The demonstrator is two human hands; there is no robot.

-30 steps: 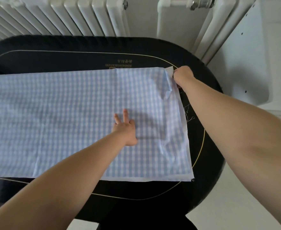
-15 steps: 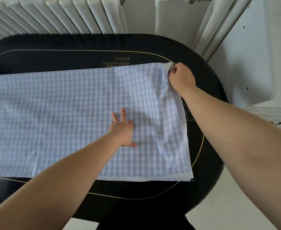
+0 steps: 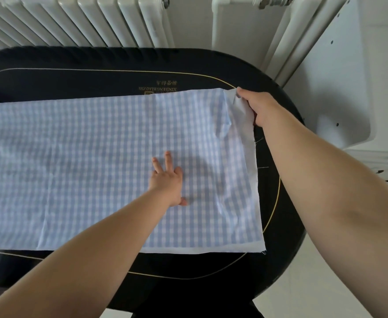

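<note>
A long piece of light blue and white checked cloth [image 3: 92, 161] lies spread flat across a black oval table [image 3: 78, 70]. My left hand [image 3: 166, 180] presses flat on the cloth near its right end, fingers straight and spread. My right hand [image 3: 258, 106] grips the cloth's far right corner, where the white edge is lifted and folded into a small crease. The cloth runs off the left side of the view.
White radiators [image 3: 85, 21] stand right behind the table. A white panel [image 3: 339, 88] with small holes leans at the right. The table has a thin gold line [image 3: 278, 191] near its rim and gold lettering [image 3: 157, 86] at the back. Pale floor shows at the lower right.
My right hand slid slightly along the far right corner of the cloth while keeping hold of it, and the crease there shifted. My left hand stayed pressed in place.
</note>
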